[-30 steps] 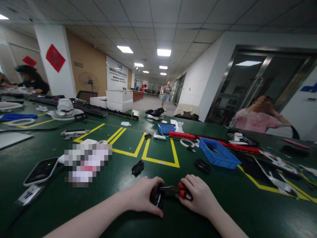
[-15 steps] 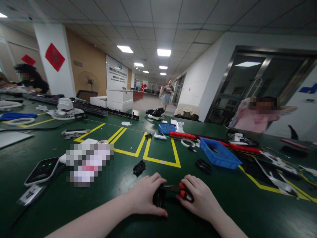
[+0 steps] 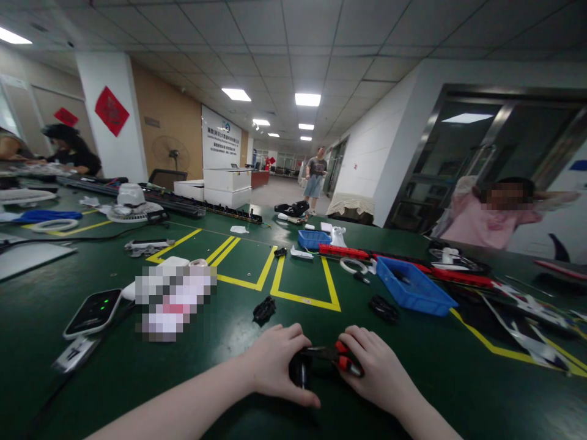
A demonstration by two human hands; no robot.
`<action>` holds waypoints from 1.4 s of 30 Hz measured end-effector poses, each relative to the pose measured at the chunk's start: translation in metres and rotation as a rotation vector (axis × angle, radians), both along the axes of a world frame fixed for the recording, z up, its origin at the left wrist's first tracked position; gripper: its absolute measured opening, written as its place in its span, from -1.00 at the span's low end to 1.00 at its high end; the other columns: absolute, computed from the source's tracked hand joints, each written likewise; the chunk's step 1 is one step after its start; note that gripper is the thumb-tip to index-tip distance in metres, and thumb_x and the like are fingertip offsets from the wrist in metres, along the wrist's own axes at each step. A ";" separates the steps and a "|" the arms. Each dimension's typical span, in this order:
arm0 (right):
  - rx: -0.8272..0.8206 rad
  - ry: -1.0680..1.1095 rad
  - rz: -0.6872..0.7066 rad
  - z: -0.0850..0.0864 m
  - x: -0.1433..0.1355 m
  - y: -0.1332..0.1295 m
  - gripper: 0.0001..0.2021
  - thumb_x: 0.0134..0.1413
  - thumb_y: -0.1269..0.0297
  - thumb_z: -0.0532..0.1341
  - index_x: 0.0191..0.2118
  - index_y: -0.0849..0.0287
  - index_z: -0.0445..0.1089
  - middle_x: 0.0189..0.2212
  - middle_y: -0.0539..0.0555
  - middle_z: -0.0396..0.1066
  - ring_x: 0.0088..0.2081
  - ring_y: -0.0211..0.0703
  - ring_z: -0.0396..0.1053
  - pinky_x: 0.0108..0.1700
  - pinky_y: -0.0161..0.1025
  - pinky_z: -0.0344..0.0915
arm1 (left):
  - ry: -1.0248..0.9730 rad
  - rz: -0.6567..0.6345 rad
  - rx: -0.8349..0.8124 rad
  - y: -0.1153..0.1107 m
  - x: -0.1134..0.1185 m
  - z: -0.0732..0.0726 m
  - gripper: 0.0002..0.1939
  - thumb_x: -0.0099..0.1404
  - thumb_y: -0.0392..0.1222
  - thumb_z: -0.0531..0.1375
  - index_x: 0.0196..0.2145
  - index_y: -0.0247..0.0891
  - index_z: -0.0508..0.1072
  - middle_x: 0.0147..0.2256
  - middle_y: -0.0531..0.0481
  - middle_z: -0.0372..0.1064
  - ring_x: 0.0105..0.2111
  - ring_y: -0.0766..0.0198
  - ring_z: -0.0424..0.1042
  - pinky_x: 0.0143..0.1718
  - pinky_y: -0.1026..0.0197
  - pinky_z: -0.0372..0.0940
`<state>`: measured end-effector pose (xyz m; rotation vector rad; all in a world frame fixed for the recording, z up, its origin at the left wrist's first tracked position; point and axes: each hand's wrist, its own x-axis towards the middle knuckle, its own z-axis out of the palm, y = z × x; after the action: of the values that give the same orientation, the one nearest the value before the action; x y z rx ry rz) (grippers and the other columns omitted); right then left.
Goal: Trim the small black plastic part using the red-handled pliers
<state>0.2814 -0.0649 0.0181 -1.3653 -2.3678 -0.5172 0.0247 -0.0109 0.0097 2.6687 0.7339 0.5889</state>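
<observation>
My left hand [image 3: 279, 360] curls around a glossy black bundle [image 3: 300, 371], which looks like a wrapped or coiled cable; the fingers hide much of it. In my right hand [image 3: 373, 370] are pliers with red and black handles [image 3: 343, 357]. Their dark metal jaws [image 3: 318, 352] point left and reach the top of the black bundle by my left fingertips. Whether the jaws grip it, I cannot tell. Ahead of my left hand lies a similar black bundle [image 3: 264, 310], and another black bundle [image 3: 384, 308] lies beyond my right hand.
A blue tray [image 3: 415, 293] with dark items stands right, a smaller blue tray [image 3: 314, 239] farther back. Yellow tape [image 3: 305, 299] marks the green table. Left are a phone-like device [image 3: 93, 311] and a blurred pink item [image 3: 181, 302]. Other people sit or stand around.
The whole view has shifted slightly, so things appear farther right. The pliers' jaws have turned a little against the bundle. Both hands keep their holds.
</observation>
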 end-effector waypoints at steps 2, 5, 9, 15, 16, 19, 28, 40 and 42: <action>0.005 0.002 0.006 -0.001 0.001 0.000 -0.61 -0.17 0.35 0.29 -0.10 0.16 0.39 -0.14 0.16 0.43 -0.18 0.01 0.41 -0.13 -0.08 0.38 | 0.003 -0.005 0.005 0.000 0.000 0.000 -0.22 -0.08 0.43 0.30 -0.06 -0.19 0.42 -0.18 -0.04 0.34 -0.25 0.09 0.41 -0.14 0.09 0.28; -0.016 0.010 0.002 -0.001 0.000 0.000 -0.61 -0.16 0.35 0.29 -0.10 0.17 0.40 -0.15 0.16 0.44 -0.18 0.01 0.41 -0.14 -0.09 0.38 | 0.004 -0.010 0.007 0.000 0.000 0.000 -0.24 -0.08 0.42 0.30 -0.09 -0.19 0.43 -0.20 -0.03 0.34 -0.26 0.10 0.41 -0.16 0.10 0.28; -0.031 0.014 -0.008 0.000 -0.001 0.000 -0.62 -0.16 0.35 0.30 -0.10 0.18 0.41 -0.15 0.17 0.44 -0.19 0.01 0.41 -0.14 -0.09 0.38 | 0.010 -0.007 0.004 0.001 -0.001 0.000 -0.28 -0.06 0.39 0.30 -0.09 -0.17 0.43 -0.18 -0.03 0.34 -0.25 0.09 0.41 -0.16 0.09 0.28; -0.056 0.014 -0.018 0.001 -0.002 0.001 -0.65 -0.14 0.36 0.29 -0.12 0.18 0.41 -0.21 0.15 0.44 -0.24 -0.01 0.41 -0.19 -0.10 0.39 | -0.022 -0.010 -0.022 0.001 -0.001 -0.001 -0.26 -0.03 0.33 0.33 0.00 -0.14 0.38 -0.10 -0.04 0.32 -0.18 0.07 0.42 -0.11 0.08 0.29; -0.063 0.015 -0.021 0.001 -0.002 0.001 -0.65 -0.14 0.36 0.29 -0.13 0.18 0.41 -0.22 0.15 0.44 -0.26 -0.02 0.41 -0.21 -0.11 0.40 | -0.028 -0.011 -0.027 0.001 -0.001 0.000 -0.25 -0.03 0.32 0.34 0.03 -0.14 0.37 -0.08 -0.05 0.32 -0.17 0.06 0.42 -0.10 0.07 0.29; -0.072 0.020 -0.025 0.002 -0.002 0.002 -0.69 -0.11 0.36 0.27 -0.14 0.18 0.40 -0.25 0.14 0.43 -0.28 -0.03 0.41 -0.24 -0.12 0.39 | -0.040 -0.005 -0.032 0.000 -0.001 0.001 -0.23 -0.02 0.26 0.36 0.08 -0.13 0.34 -0.02 -0.08 0.29 -0.13 0.04 0.41 -0.09 0.06 0.31; -0.116 0.028 -0.061 0.002 -0.003 0.003 -0.71 -0.07 0.34 0.24 -0.14 0.18 0.40 -0.24 0.15 0.42 -0.26 -0.03 0.40 -0.23 -0.12 0.38 | -0.058 0.008 -0.015 0.002 0.000 -0.003 -0.17 0.00 0.25 0.36 0.14 -0.15 0.28 0.03 -0.12 0.28 -0.07 0.01 0.39 -0.03 0.02 0.29; -0.184 0.024 -0.075 0.005 -0.004 0.002 -0.65 -0.09 0.33 0.25 -0.10 0.20 0.40 -0.20 0.16 0.41 -0.23 -0.01 0.40 -0.18 -0.09 0.37 | -0.054 -0.007 0.005 0.001 -0.002 -0.001 -0.28 0.03 0.33 0.30 0.03 -0.16 0.40 -0.09 -0.07 0.38 -0.12 0.04 0.40 -0.05 0.04 0.24; -0.184 0.026 -0.074 0.005 -0.004 0.002 -0.65 -0.09 0.33 0.26 -0.09 0.20 0.41 -0.19 0.17 0.41 -0.22 -0.02 0.40 -0.17 -0.09 0.38 | -0.055 -0.008 0.006 0.001 -0.001 -0.001 -0.28 0.03 0.34 0.29 0.03 -0.16 0.41 -0.10 -0.07 0.39 -0.12 0.04 0.40 -0.06 0.04 0.23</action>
<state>0.2773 -0.0627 0.0227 -1.5331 -2.4005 -0.3048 0.0234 -0.0097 0.0085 2.6484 0.7070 0.6605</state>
